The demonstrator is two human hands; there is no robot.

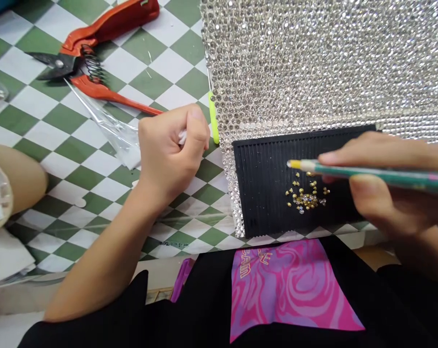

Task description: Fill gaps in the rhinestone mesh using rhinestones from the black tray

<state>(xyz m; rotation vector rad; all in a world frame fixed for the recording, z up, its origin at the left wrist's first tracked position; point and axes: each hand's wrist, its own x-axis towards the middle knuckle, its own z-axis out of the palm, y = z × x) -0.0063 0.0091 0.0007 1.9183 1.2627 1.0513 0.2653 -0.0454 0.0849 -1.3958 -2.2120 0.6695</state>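
Note:
My right hand (388,183) grips a green pencil (381,175) with a yellow end and a pale tip. The pencil lies nearly level, its tip pointing left above a black ridged tray (262,193). Under and in front of the tip is a small heap of gold and clear rhinestones (309,199), with a few scattered around it. My left hand (175,145) is closed in a fist on the table, left of the tray. A bit of something white (182,137) shows inside that fist; its kind cannot be made out.
A rhinestone-covered sheet (327,63) spreads behind and under the tray. Red-handled snips (91,58) lie open at the upper left, near a clear plastic bag (120,137). A yellow-green strip (213,118) shows at the sheet's left edge. A beige container (23,179) stands far left on the checkered tabletop (157,87).

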